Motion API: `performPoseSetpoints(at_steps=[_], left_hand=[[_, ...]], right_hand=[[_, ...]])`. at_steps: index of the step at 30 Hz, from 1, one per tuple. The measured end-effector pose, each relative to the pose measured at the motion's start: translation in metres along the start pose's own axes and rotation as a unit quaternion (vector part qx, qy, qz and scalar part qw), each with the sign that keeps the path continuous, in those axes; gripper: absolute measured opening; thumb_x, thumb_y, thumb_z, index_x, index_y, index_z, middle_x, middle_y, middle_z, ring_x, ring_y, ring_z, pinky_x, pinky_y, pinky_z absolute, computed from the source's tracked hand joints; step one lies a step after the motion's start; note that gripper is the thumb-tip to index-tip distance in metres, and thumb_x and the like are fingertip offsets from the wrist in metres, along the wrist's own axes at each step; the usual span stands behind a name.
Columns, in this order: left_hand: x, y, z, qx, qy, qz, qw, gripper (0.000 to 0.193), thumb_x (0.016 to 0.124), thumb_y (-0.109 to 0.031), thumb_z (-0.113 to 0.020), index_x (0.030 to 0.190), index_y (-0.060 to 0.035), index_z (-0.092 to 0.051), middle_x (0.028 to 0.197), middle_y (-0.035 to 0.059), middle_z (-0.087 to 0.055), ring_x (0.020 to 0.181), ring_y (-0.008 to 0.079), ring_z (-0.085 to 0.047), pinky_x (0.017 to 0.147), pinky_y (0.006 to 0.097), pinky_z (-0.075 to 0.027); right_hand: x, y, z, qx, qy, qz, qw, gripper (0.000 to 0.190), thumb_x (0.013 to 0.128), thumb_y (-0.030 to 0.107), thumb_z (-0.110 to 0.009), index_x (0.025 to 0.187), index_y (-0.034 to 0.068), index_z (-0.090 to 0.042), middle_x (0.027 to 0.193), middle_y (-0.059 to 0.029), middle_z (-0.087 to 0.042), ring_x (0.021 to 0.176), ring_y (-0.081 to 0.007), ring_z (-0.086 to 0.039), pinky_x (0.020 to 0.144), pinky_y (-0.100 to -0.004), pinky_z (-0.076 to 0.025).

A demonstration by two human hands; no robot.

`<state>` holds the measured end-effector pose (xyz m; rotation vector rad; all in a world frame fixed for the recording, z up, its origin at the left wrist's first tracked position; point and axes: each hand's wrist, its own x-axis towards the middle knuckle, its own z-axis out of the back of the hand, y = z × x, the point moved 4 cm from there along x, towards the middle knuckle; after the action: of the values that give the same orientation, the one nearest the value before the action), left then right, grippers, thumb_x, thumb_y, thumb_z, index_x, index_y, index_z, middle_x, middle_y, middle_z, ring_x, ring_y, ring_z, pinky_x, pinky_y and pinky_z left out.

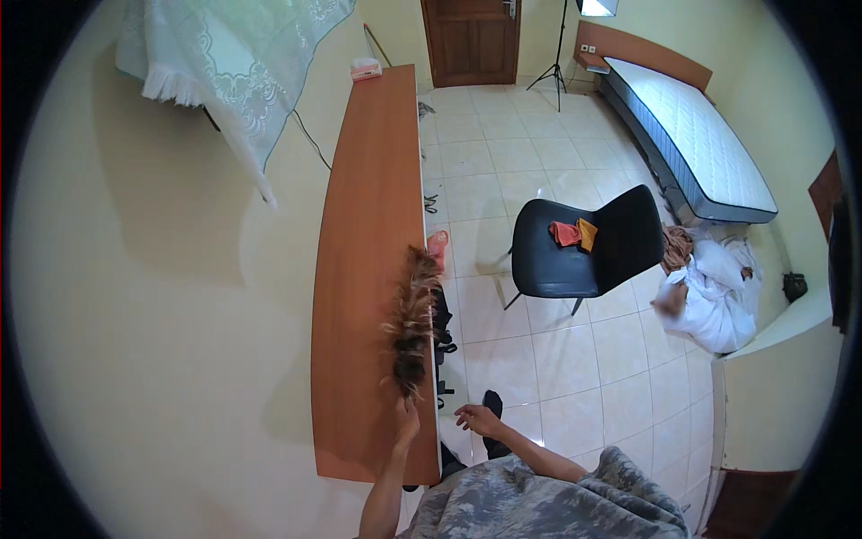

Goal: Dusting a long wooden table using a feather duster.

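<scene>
My left hand (407, 421) grips the handle end of a brown feather duster (412, 310); the fingers hide most of the handle. The duster's feathers lie along the right edge of a long wooden table (367, 236), pointing away from me, and some reach past that edge. To the right of the table, above the tiled floor, my right hand (479, 420) holds nothing, its fingers loosely bent and apart. A tissue pack (366, 69) sits at the table's far end.
Right of the table stands a black chair (555, 249) bearing red and yellow cloths. White bedding (717, 296) is heaped near a bed with a bare mattress (693, 135). Dark bags (441, 316) lie beside the table. A lace cloth (236, 60) hangs upper left; a tripod (557, 71) stands beyond.
</scene>
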<state>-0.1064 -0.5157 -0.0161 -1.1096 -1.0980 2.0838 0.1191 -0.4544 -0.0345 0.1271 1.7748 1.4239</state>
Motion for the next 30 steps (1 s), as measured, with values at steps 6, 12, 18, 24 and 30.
performPoseSetpoints(at_steps=[6,12,18,24,30], left_hand=[[0.028,-0.021,-0.004,-0.087,-0.043,0.000,0.995,0.036,0.111,-0.033,-0.038,0.107,-0.0037,-0.057,0.075,0.0033,-0.049,0.063,0.0150,-0.048,0.060,0.0346,-0.041],[0.044,-0.011,-0.006,-0.126,-0.051,0.002,0.991,0.032,0.111,-0.035,-0.040,0.107,-0.0082,-0.057,0.068,-0.0031,-0.039,0.055,0.0077,-0.041,0.049,0.0291,-0.036],[0.034,0.011,-0.033,-0.214,-0.140,0.049,0.966,0.034,0.109,-0.038,-0.046,0.106,-0.0068,-0.059,0.070,0.0000,-0.046,0.060,0.0114,-0.048,0.055,0.0322,-0.040],[-0.005,-0.052,-0.090,-0.226,-0.060,0.071,0.970,0.040,0.107,-0.040,-0.049,0.106,-0.0032,-0.065,0.078,0.0043,-0.057,0.070,0.0169,-0.056,0.066,0.0371,-0.046],[-0.022,-0.056,-0.093,-0.147,-0.099,0.051,0.983,0.052,0.108,-0.044,-0.043,0.114,0.0010,-0.067,0.087,0.0146,-0.065,0.086,0.0224,-0.063,0.081,0.0378,-0.050]], right_hand=[[0.019,0.002,0.034,-0.024,0.020,-0.021,0.999,0.029,0.107,0.017,-0.047,0.120,-0.003,-0.064,0.098,-0.0130,-0.073,0.089,-0.0196,-0.072,0.079,-0.0342,-0.059],[0.035,0.017,0.048,-0.041,0.062,-0.030,0.997,0.028,0.105,0.016,-0.050,0.123,-0.002,-0.063,0.101,-0.0122,-0.073,0.089,-0.0206,-0.071,0.081,-0.0355,-0.058],[0.042,0.069,0.037,-0.076,0.126,-0.012,0.989,0.035,0.107,0.029,-0.049,0.126,0.004,-0.063,0.104,-0.0091,-0.073,0.088,-0.0194,-0.070,0.078,-0.0339,-0.057],[0.036,0.069,0.025,0.014,0.127,-0.113,0.985,0.047,0.109,0.044,-0.042,0.129,0.003,-0.055,0.105,-0.0124,-0.070,0.085,-0.0227,-0.070,0.076,-0.0370,-0.059],[0.028,0.083,0.017,0.065,0.114,-0.130,0.983,0.051,0.108,0.050,-0.041,0.131,0.005,-0.046,0.104,-0.0141,-0.066,0.081,-0.0245,-0.070,0.070,-0.0402,-0.062]])
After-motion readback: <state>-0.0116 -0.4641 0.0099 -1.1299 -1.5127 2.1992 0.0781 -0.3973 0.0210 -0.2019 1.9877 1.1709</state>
